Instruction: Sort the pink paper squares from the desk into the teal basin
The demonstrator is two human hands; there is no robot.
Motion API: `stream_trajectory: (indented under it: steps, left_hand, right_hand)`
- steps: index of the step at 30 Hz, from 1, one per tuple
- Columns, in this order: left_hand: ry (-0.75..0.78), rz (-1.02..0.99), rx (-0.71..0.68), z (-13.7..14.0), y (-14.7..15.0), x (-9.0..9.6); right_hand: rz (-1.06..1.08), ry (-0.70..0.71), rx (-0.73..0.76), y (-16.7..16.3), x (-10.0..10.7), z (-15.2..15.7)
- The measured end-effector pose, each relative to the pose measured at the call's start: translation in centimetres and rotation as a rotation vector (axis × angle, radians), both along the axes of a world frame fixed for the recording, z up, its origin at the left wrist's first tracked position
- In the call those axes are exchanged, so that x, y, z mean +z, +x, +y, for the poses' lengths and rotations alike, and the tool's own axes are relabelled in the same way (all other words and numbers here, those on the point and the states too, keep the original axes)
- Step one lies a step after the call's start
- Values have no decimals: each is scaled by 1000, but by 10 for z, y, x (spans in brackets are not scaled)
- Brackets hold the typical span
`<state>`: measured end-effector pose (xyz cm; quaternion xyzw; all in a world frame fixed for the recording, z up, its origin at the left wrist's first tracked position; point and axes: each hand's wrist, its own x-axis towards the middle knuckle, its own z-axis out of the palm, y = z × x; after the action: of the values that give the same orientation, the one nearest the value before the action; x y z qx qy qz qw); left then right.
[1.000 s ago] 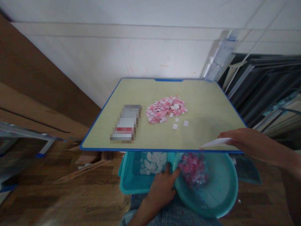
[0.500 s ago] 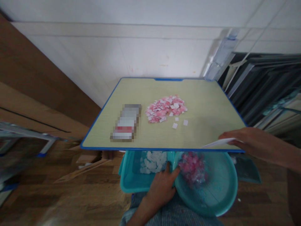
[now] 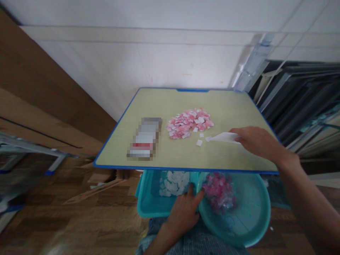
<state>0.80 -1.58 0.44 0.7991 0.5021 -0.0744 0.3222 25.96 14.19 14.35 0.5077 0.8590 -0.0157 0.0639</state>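
My right hand (image 3: 256, 141) is over the blue-edged table (image 3: 231, 117) and holds a white paper sheet (image 3: 222, 137), whose tip lies by two loose white squares (image 3: 199, 142). A heap of small pink and white packets (image 3: 189, 123) lies just left of that tip. Below the table's front edge, my left hand (image 3: 183, 212) grips the rim of a round teal basin (image 3: 249, 212) that holds pink packets (image 3: 219, 189).
A blurred rectangular box (image 3: 145, 139) lies on the table's left half. A teal rectangular tub (image 3: 148, 203) with white pieces sits under the table beside the basin. Cardboard panels (image 3: 39, 102) lean at the left, dark frames (image 3: 300, 102) at the right.
My right hand has carried the white sheet from the table's front right corner leftward and inward, up to the loose squares. My left hand stays on the basin rim.
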Motion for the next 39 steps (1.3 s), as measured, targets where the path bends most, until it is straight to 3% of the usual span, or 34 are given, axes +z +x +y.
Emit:
stream_trajectory:
  steps: [7,14,19,25,31,36,39]
  left_hand:
    - [8,-5,-2,0,0,-2]
    - [64,-21,0,-4,-1,-11]
    - [68,-37,-9,-2,-1,-8]
    - [61,-36,-15,-1,-1,-6]
    - [44,-10,-19,-1,0,-5]
    - [47,-17,-11,-2,0,-8]
    - [38,-25,-10,-3,-1,-9]
  right_hand:
    - [-27,8,63,-29,4,-7]
    - [-109,67,-74,-28,4,-2]
    - [-87,26,-19,-32,5,-5]
    - [-80,74,-37,-42,3,-2]
    - [-43,72,78,-46,4,-4]
    - [-84,188,-48,-47,3,7]
    - [-92,203,-46,-49,-2,9]
